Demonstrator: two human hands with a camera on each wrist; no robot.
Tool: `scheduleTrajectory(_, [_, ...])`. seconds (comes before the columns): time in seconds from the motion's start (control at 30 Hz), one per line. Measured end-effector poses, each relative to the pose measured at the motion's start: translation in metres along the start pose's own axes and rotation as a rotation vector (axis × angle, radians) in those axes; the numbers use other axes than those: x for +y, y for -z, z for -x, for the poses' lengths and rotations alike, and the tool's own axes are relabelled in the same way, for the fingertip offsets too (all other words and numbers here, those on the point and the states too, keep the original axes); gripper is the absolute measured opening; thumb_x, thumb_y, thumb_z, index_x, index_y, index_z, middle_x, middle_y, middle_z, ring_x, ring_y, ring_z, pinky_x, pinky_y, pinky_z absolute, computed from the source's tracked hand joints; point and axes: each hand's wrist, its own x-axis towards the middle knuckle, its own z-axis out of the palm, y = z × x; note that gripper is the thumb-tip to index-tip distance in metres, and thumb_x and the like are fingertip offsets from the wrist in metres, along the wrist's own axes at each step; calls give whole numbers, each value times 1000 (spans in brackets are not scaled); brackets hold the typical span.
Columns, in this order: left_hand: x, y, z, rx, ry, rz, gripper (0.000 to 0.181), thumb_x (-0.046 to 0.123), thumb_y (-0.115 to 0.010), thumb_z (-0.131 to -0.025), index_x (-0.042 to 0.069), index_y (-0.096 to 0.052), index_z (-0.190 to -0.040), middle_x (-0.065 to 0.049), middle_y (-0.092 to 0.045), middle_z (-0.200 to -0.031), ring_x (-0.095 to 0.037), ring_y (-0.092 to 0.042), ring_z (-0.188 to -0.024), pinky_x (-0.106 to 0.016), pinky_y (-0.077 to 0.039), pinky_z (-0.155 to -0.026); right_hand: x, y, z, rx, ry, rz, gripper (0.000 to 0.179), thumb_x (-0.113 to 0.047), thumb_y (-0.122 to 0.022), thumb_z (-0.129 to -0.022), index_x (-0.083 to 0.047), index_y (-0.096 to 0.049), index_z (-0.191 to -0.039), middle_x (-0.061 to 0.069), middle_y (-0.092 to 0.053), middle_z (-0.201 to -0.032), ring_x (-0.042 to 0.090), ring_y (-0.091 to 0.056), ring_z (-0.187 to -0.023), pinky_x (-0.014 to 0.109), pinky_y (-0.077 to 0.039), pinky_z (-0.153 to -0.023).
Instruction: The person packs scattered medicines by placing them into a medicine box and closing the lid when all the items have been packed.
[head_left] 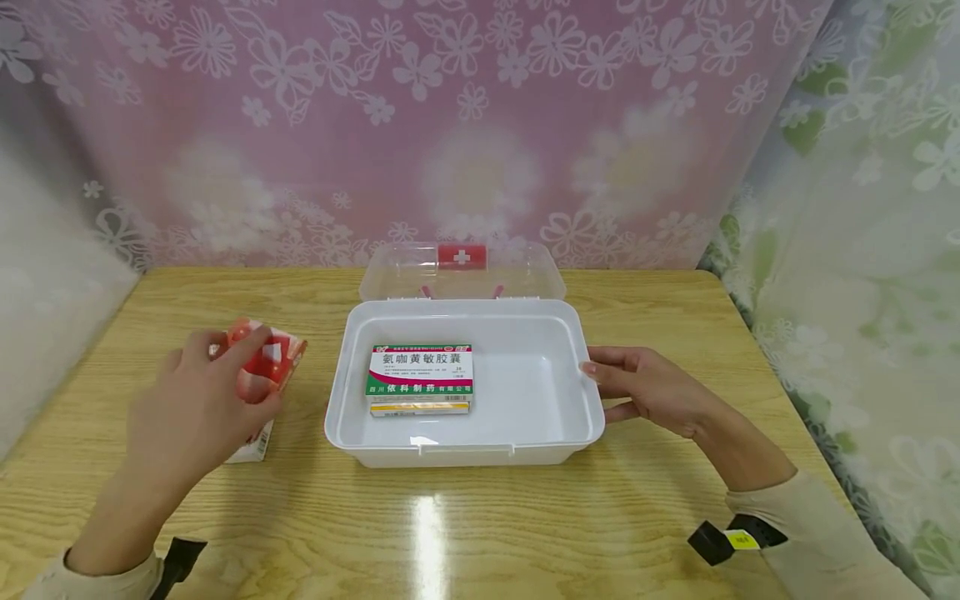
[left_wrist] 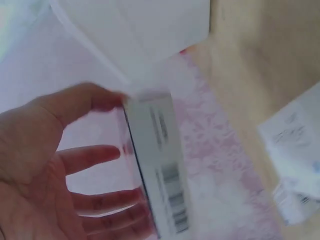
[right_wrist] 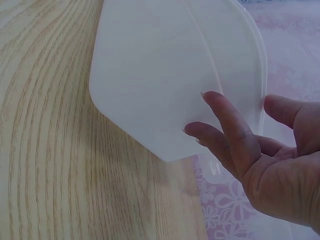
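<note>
We see the red-and-white carton (head_left: 268, 368) gripped in the fingers of the left hand (head_left: 197, 400), left of the white container (head_left: 525, 383) and apart from it. A white box (head_left: 253, 447) lies below the hand — on the tabletop (head_left: 645, 500). The right hand (head_left: 656, 387) pinches the container's right wall, thumb at the rim. Inside, we find a green-and-white carton (head_left: 420, 372) atop another box (head_left: 420, 409); behind stands the clear lid (head_left: 397, 275) — open.
</note>
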Motion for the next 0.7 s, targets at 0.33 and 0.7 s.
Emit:
scheduleTrajectory(0.33, [43,28,-18,136,-218,69,63,26,-75,-74,18,-57,-134,-20,-49,-123,-39,-53,-96,-51,-49,-49,-2,0,-2,0,-5,2,59,-21,-51,-101,4,-26,-148,28,-41,-140,41,-52,-118,50,-51,-83])
scheduleTrajectory(0.7, [91,11,-36,-18,-589,97,64,24,-72,-76,25,-54,-137,-11,-49,-128,-29,-53,-102,-42,-53,-63,0,0,-1,-19,4,-25,57,-17,-49,-102,7,-25,-147,26,-46,-137,42,-52,-116,51,-51,-82])
